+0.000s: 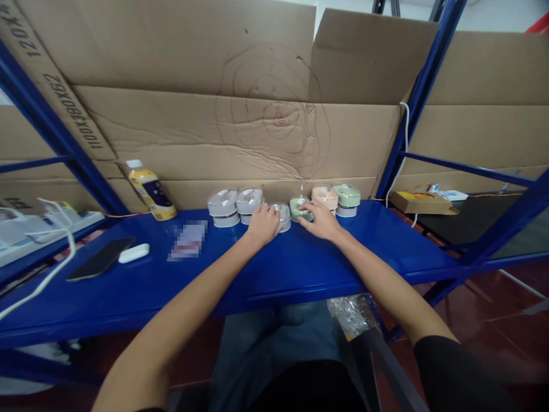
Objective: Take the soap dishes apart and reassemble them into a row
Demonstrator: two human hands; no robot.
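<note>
My left hand (262,223) is at the left side of a low grey lidded box (283,216), its fingers bent over the edge and its thumb at the front. My right hand (322,221) reaches from the right onto a low green lidded box (298,210), with thumb and fingers closed around its right side. Both low boxes sit side by side on the blue table (295,269). Behind and left stand two grey stacked boxes, the outer one (223,209) and the inner one (249,200). To the right are a pink stacked box (326,197) and a green-topped stacked box (347,200).
Against the cardboard wall (184,126) stands a yellow bottle (152,191). A dark phone (100,260), a white case (134,253) and a blurred-out flat item (189,240) lie at left. Blue posts frame both sides; an opened small carton (422,203) sits beyond the right post.
</note>
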